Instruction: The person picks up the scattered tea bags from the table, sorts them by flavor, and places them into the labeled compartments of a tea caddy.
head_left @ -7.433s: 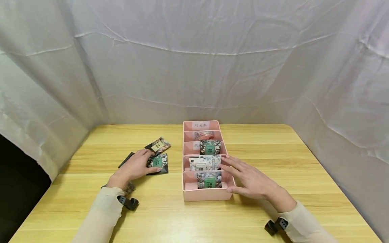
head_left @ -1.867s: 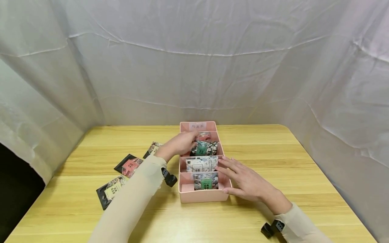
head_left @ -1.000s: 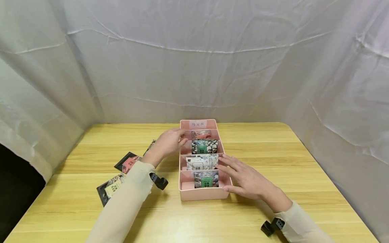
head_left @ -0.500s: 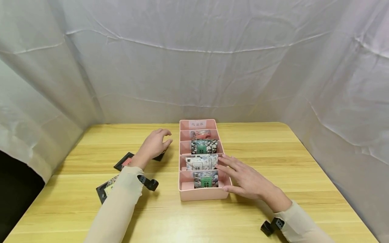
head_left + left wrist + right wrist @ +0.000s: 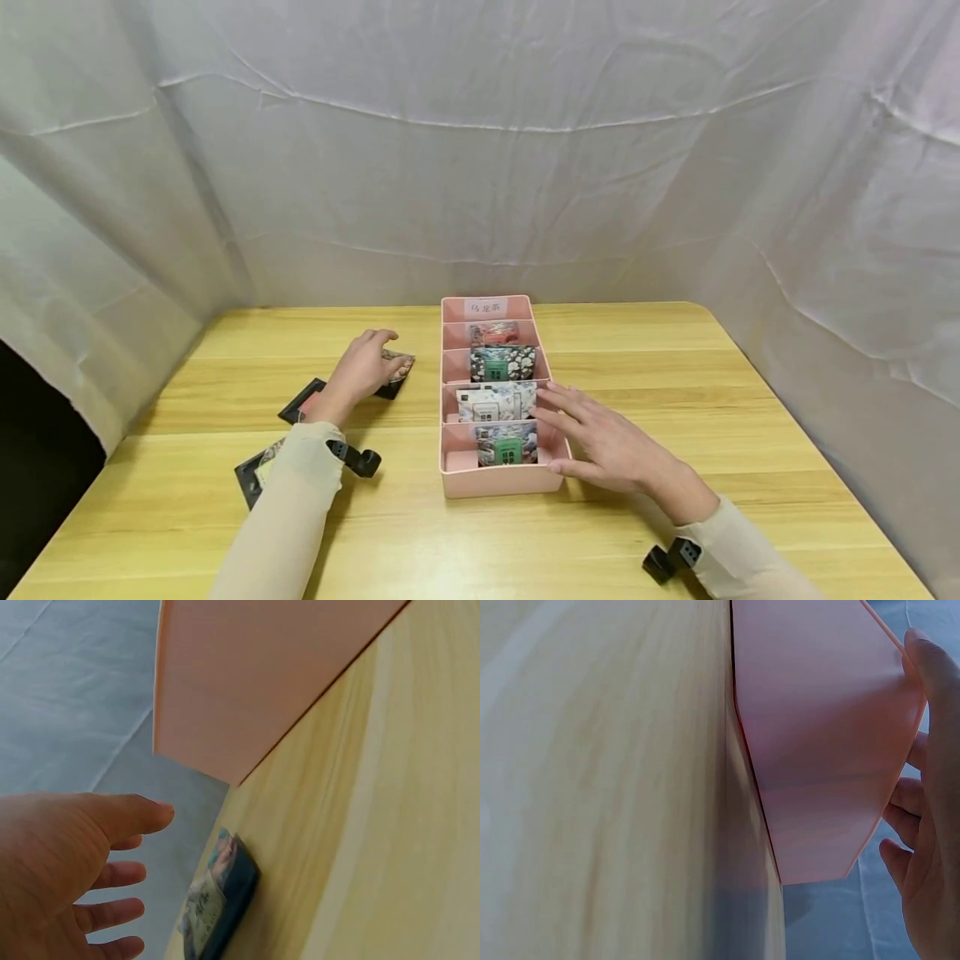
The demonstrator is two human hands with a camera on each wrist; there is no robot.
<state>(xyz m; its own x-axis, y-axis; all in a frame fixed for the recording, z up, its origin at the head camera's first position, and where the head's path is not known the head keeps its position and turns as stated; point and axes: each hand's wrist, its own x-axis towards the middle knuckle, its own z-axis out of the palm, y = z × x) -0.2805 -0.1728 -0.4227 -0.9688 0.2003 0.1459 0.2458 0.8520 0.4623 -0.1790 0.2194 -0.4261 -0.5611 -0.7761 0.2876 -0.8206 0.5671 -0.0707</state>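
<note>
My left hand (image 5: 360, 368) hovers over a dark sachet (image 5: 397, 377) left of the pink divided box (image 5: 506, 482). In the left wrist view its fingers are spread loosely, apart from that sachet (image 5: 214, 900), and hold nothing. My right hand (image 5: 618, 442) rests on the box's right rim, fingertips over the edge and thumb near the front corner. In the box stand a sachet with a green label (image 5: 506, 446), white sachets (image 5: 495, 404), a dark flowered sachet (image 5: 502, 364) and a red one (image 5: 493, 333).
Left of the box lie a red-labelled sachet (image 5: 309, 404) and a yellow-labelled one (image 5: 262, 471), both partly covered by my left arm. A label (image 5: 486, 308) with handwritten characters is on the box's back wall. Grey cloth (image 5: 480, 167) hangs around the wooden table (image 5: 675, 367).
My left hand first touched a green-labelled sachet on the table, then reached into the flowered-sachet compartment. It has since drawn back leftward to the remaining dark sachet. My right hand stayed at the rim.
</note>
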